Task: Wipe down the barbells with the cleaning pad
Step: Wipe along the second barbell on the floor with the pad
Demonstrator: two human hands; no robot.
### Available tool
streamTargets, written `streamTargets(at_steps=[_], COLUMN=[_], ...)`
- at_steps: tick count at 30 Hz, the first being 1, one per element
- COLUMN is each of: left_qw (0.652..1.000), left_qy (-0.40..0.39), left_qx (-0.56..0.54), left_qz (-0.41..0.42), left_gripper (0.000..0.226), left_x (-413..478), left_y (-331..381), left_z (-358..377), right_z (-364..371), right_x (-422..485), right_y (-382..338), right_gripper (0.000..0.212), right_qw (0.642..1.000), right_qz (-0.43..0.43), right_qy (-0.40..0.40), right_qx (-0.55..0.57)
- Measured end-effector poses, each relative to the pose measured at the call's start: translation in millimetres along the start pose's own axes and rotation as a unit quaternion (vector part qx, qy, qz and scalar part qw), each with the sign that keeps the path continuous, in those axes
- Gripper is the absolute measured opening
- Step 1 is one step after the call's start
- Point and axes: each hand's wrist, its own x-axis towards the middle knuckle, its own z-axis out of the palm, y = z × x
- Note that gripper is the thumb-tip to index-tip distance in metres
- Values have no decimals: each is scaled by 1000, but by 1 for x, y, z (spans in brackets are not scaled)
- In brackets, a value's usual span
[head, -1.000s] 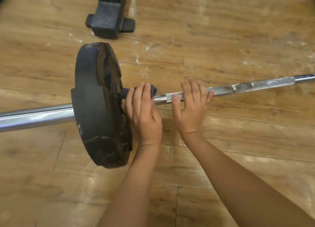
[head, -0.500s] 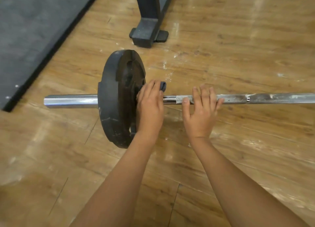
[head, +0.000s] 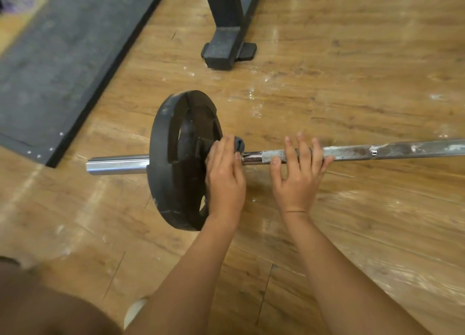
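Note:
A steel barbell lies across the wooden floor, its shaft smeared with white chalk on the right. A black weight plate stands on its left sleeve. My left hand wraps a dark grey cleaning pad around the shaft right beside the plate's hub. Only a fold of the pad shows above my fingers. My right hand rests on the knurled part of the shaft with straight, spread fingers laid over it.
A dark rubber mat covers the floor at the upper left. The black foot of a rack stands behind the plate. White chalk marks dot the floor near the barbell. Part of my leg shows at the bottom left.
My view has pulled back and shifted right, so the bar's left end and the mat now show. My left hand stays at the plate hub; the right stays on the knurling.

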Motion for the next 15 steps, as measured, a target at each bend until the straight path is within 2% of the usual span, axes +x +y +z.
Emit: streamTargets(at_steps=[4, 10, 15], left_qw=[1000, 1000, 999], left_qy=[-20, 7, -2], left_qx=[23, 26, 33], left_qz=[-3, -1, 25], left_gripper=[38, 44, 39], left_x=[23, -25, 0], left_y=[0, -4, -1], left_z=[-2, -9, -7], right_z=[-3, -9, -14], right_x=[-5, -12, -16], right_y=[2, 3, 1], right_gripper=[42, 42, 42], right_qw=[1000, 1000, 1000], right_qz=[-8, -10, -3], right_qy=[-2, -2, -2], right_qx=[3, 14, 17])
